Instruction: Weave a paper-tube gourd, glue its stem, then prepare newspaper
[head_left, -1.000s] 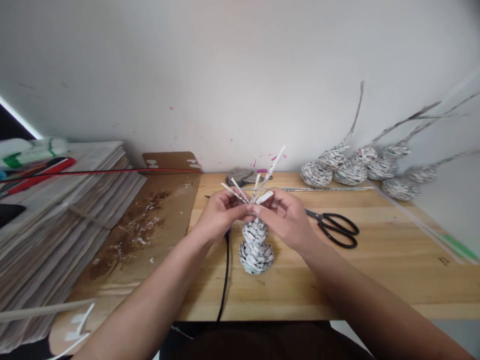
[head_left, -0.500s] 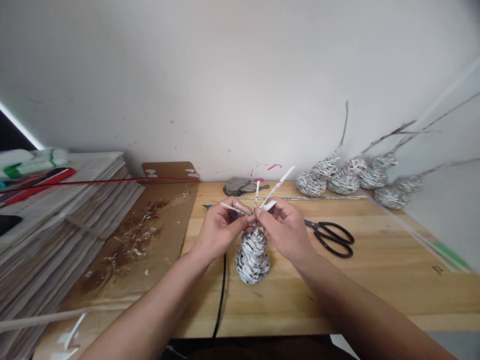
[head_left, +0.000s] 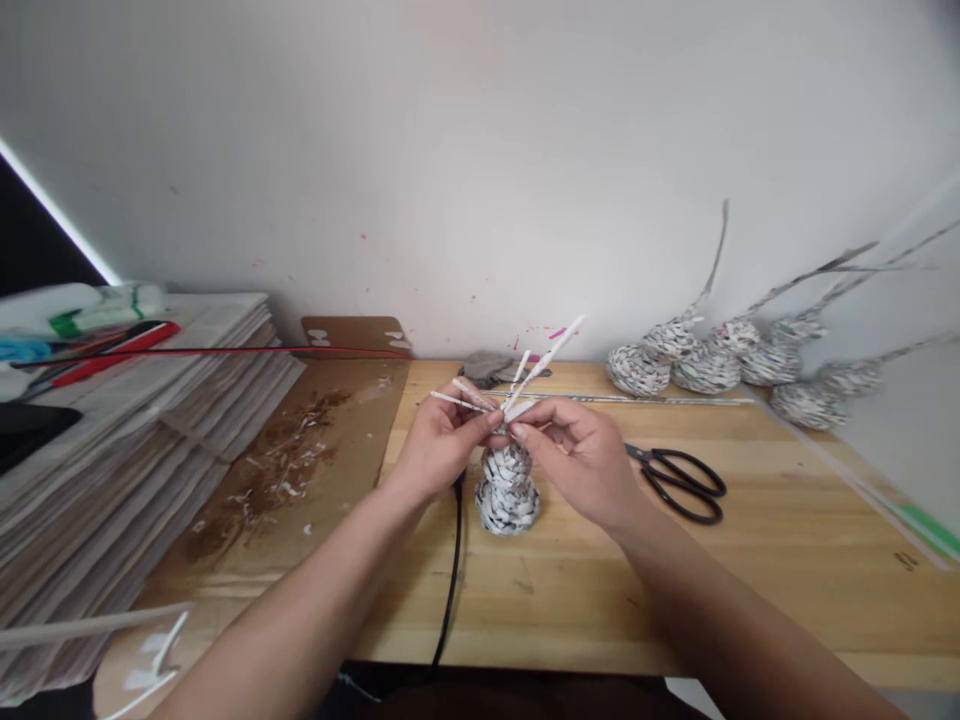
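Note:
Between my hands stands a small gourd-shaped weave of rolled newspaper [head_left: 508, 495], two round bulges one above the other. Several white paper strips [head_left: 551, 352] fan out from its narrow top. My left hand [head_left: 448, 435] pinches strips at the neck between thumb and fingers, with two ends poking out to the left. On the other side, my right hand [head_left: 577, 445] has thumb and forefinger closed on a paper strip at the same spot. The fingertips of both hands nearly meet and hide part of the neck.
Black-handled scissors [head_left: 682, 482] lie right of my right hand. Several finished woven gourds [head_left: 637, 370] with long stems line the wall at the right. A grey cloth [head_left: 487, 368] lies behind my hands. Stacked newspapers [head_left: 217, 375] and stained cardboard [head_left: 281, 480] fill the left; a black cable [head_left: 452, 580] crosses the front.
The view has shifted slightly, so the background sits further right. The woven gourd's base has tilted up and away from me. The strips now splay differently, and my right hand has moved a little outward.

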